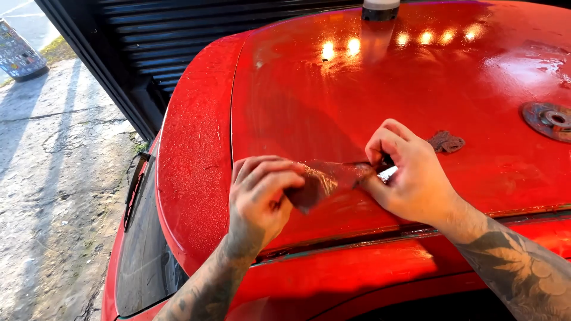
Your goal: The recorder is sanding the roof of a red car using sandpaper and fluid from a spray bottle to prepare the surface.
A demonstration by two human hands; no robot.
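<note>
Setting: I look down on an outdoor spot in low sun, with a dark slatted wall [196, 35] behind the car and cracked concrete ground [53, 178] running off to my left.
Surface: a red car panel [416, 89], glossy and wet, fills most of my view; beads of water speckle its left edge and bright spots of light glint near its top.
Glass: a dark car window [140, 249] slopes down at the lower left, with a wiper arm [134, 190] lying along its edge.
Seam: a dark gap [380, 235] runs across the panel just under both my hands.
Far corner: a sticker-covered post base [18, 50] stands on the pavement at the top left, well apart from the car.
Bottle: a container with a pale body and dark band [380, 9] stands on the panel at the top edge, cut off by the frame.
Disc: a rusty round sanding disc [550, 119] lies on the panel at the far right.
Left hand: my left hand [262, 196] is curled shut, fingers pinching the near end of a reddish-brown sheet of sandpaper [324, 181].
Right hand: my right hand [410, 175] is closed, thumb and fingers gripping the sheet's far end; the sheet stretches between both hands just above the panel.
Scrap: a small crumpled brown piece [446, 141] rests on the panel just beyond my right hand.
</note>
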